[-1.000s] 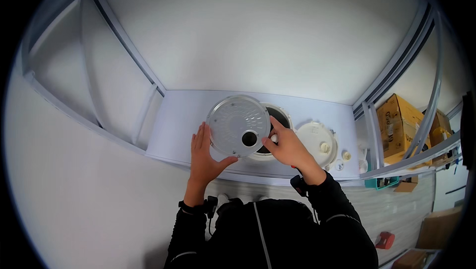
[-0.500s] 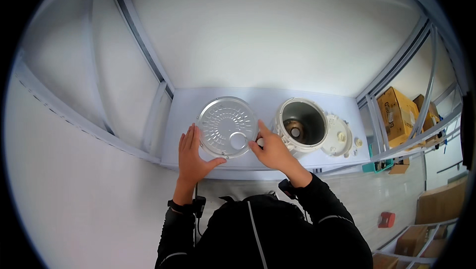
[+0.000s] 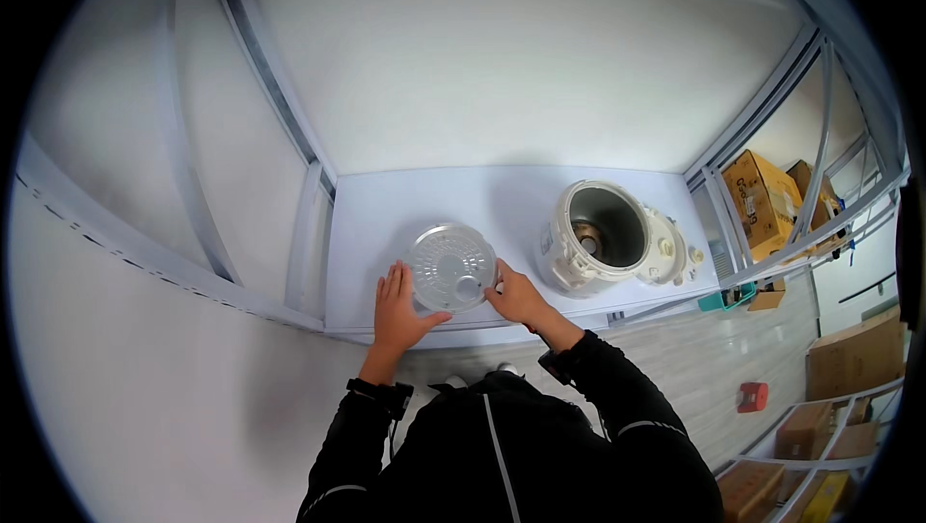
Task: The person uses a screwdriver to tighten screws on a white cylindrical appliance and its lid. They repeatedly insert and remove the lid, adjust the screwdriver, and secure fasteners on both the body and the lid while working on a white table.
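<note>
Spreading its thumb away from straight fingers, the left hand (image 3: 399, 315) lies unclenched against the left and near rim of the disc (image 3: 448, 262). The disc, silvery and patterned with radiating marks, lies level over the left part of the worktop (image 3: 521, 190), near its front edge; whether the two touch cannot be told. At the disc's right rim, the right hand (image 3: 522, 299) grasps the edge between thumb and fingers. Farther right, apart from the disc, stands the pot (image 3: 567, 267), white outside, grey within and uncovered. Just beside it lies the white lid (image 3: 660, 267), then a small cream cap (image 3: 695, 255). Beyond the worktop's right end sits a yellow-brown box (image 3: 760, 205).
</note>
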A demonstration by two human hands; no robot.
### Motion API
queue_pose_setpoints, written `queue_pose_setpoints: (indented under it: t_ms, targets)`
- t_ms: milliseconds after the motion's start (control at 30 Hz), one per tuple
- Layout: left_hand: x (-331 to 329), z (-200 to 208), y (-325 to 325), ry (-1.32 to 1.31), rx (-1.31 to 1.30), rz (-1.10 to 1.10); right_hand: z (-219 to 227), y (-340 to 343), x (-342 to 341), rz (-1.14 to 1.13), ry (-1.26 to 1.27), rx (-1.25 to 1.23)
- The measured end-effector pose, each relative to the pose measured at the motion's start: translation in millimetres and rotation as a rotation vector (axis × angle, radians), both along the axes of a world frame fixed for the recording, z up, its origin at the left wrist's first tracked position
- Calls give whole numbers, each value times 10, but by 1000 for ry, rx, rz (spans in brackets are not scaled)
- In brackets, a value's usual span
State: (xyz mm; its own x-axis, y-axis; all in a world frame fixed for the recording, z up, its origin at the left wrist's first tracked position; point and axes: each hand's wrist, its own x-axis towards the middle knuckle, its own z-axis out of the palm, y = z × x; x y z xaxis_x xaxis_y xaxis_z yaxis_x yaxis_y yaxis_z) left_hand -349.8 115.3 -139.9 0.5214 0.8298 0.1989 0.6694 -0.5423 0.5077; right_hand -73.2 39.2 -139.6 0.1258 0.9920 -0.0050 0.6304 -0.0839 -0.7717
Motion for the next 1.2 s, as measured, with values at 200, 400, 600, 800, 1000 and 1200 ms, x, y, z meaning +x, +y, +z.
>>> queue_pose_setpoints:
  t_ms: [200,400,600,800,1000,1200]
  targets:
    - [64,-342,47,85,-84,-17,-304,6,-19,-72,-74,-140]
    - [92,-481,-1,170,-129,4,-394,56,-19,-51,-72,-160]
    - [167,-435,20,199,-131,38,-49,13,-127,-144,-127,-189]
    - [356,-165,-64,74,-39,14,1094,-214,-175,74,-12,310]
    - [1074,415,-193,-118,135,-173,2130,-778,137,343,17,694]
    - [2012,1282,-665,-313,148,-326,3299,-1556,671,506,-112,1189]
